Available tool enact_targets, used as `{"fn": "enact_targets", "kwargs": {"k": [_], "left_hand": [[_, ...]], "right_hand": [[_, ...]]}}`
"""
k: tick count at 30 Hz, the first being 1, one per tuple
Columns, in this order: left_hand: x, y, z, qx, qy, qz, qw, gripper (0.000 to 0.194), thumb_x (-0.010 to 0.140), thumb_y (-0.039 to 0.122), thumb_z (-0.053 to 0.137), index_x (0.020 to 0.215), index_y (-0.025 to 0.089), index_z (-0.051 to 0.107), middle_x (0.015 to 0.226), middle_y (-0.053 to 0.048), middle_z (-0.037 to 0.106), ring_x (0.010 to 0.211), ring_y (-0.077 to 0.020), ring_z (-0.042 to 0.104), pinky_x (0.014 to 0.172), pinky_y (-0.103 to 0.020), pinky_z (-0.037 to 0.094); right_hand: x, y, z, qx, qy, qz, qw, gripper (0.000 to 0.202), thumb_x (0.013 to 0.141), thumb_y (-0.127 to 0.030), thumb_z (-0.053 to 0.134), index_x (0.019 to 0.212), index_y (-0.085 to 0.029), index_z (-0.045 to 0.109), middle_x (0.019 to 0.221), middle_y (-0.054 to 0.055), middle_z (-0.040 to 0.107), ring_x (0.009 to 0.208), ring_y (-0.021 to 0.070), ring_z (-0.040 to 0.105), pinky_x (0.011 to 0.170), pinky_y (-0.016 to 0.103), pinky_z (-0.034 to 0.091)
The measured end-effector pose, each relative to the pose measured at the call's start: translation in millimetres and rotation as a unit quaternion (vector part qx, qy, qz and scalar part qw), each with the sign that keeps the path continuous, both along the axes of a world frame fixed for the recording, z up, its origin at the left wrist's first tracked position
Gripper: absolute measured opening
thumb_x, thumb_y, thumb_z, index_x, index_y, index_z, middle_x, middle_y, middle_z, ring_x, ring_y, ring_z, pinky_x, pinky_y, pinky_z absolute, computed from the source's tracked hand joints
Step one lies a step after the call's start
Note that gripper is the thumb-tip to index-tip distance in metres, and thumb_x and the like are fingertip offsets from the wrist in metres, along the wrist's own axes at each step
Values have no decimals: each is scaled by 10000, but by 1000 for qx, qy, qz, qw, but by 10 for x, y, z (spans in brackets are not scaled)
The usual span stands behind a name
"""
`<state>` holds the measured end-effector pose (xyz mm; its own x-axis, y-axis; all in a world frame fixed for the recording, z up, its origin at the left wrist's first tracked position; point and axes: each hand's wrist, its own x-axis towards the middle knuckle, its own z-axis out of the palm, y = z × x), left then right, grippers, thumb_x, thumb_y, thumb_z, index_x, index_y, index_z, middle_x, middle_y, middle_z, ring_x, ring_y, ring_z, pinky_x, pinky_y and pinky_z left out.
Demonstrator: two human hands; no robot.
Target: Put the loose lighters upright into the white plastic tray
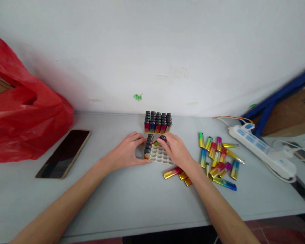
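Observation:
A white tray with rows of round-edged holes (160, 156) lies on the table before me. Along its left side a column of black-topped lighters (148, 146) stands upright. My left hand (128, 150) curves around that side, thumb at the near corner and fingers by the far one, gripping the tray. Over the tray's far part my right hand (176, 147) pinches a lighter (162, 138) with a black top; its lower body is partly hidden by the fingers. Behind the tray stands a block of upright lighters (158, 122) in several rows.
Loose shiny coloured lighters (217, 156) lie scattered on the right, some beside my right forearm. Further right is a white power strip (263, 152) with cables. A phone (64, 154) and a red plastic bag (27, 112) occupy the left. A white wall (152, 61) rises behind the table.

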<state>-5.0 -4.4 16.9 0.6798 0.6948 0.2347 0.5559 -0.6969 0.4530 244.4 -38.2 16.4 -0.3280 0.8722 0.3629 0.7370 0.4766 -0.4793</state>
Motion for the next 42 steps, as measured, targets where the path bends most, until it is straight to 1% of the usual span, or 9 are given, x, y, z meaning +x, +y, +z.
{"fn": "enact_targets", "kwargs": {"k": [4, 9, 12, 16, 21, 27, 32, 36, 42], "left_hand": [[-4, 8, -10, 4, -4, 0, 1000, 540, 744, 638, 897, 1036, 204, 764, 1073, -110, 720, 1059, -336, 677, 1020, -489, 572], [-7, 7, 0, 2, -2, -2, 1000, 572, 755, 678, 878, 1041, 199, 756, 1096, -117, 721, 1075, -340, 678, 1033, -493, 569], [-12, 3, -8, 2, -1, 1, 1000, 622, 758, 697, 872, 1104, 194, 754, 1119, -121, 719, 1089, -345, 681, 1054, -493, 558], [-10, 6, -46, 7, 6, 5, 1000, 665, 775, 721, 850, 1165, 193, 743, 1109, -114, 710, 1073, -338, 680, 1041, -482, 558], [5, 22, -73, 11, 8, 9, 1000, 668, 771, 719, 850, 1143, 174, 744, 1078, -114, 711, 1044, -337, 679, 1015, -486, 561], [15, 31, -38, -1, 14, 22, 1000, 683, 777, 717, 850, 1145, 154, 736, 1091, -118, 717, 1084, -354, 676, 1032, -488, 554], [18, 18, -25, -5, 10, 23, 1000, 680, 782, 691, 861, 1186, 159, 730, 1100, -116, 705, 1092, -346, 675, 1022, -468, 557], [11, 19, -38, -7, 4, 25, 1000, 691, 783, 694, 858, 1205, 161, 734, 1093, -120, 706, 1091, -351, 675, 1017, -474, 559], [3, 32, -72, 1, 7, 23, 1000, 664, 796, 691, 852, 1175, 161, 722, 1143, -135, 715, 1113, -350, 672, 1045, -486, 553]], "right_hand": [[-88, 50, -8, -10, -49, 3, 999, 294, 1138, -411, 542, 984, -201, 679, 955, 95, 755, 863, 229, 682, 805, 334, 457], [9, 30, 106, -66, 18, 15, 998, 204, 1086, -379, 663, 1158, -193, 702, 920, 48, 754, 783, 203, 666, 765, 322, 460], [257, -167, 302, -87, 58, 4, 995, 217, 1054, -390, 710, 1184, -217, 717, 921, 18, 729, 771, 187, 657, 773, 318, 491], [537, -579, 469, -122, 9, 39, 992, 112, 1017, -348, 759, 1063, -249, 780, 1014, 44, 725, 903, 217, 705, 844, 345, 553], [580, -908, 341, -154, -69, 43, 985, 187, 957, -215, 814, 1136, -263, 786, 1142, 74, 704, 1081, 271, 692, 979, 422, 589], [504, -857, 282, -154, -67, 43, 985, 144, 982, -171, 765, 1106, -230, 720, 1190, 85, 680, 1155, 282, 649, 1036, 463, 568], [542, -785, 286, -189, 39, 79, 978, 78, 1063, -218, 673, 999, -239, 634, 1077, 38, 690, 1011, 207, 669, 902, 349, 560], [594, -732, 242, -173, 160, 21, 972, 96, 1053, -300, 698, 998, -244, 641, 1032, 28, 677, 957, 187, 680, 875, 329, 567], [548, -455, 294, -181, 412, -41, 892, 306, 883, -398, 885, 1105, -271, 717, 955, -11, 676, 883, 177, 722, 777, 317, 626]]}}
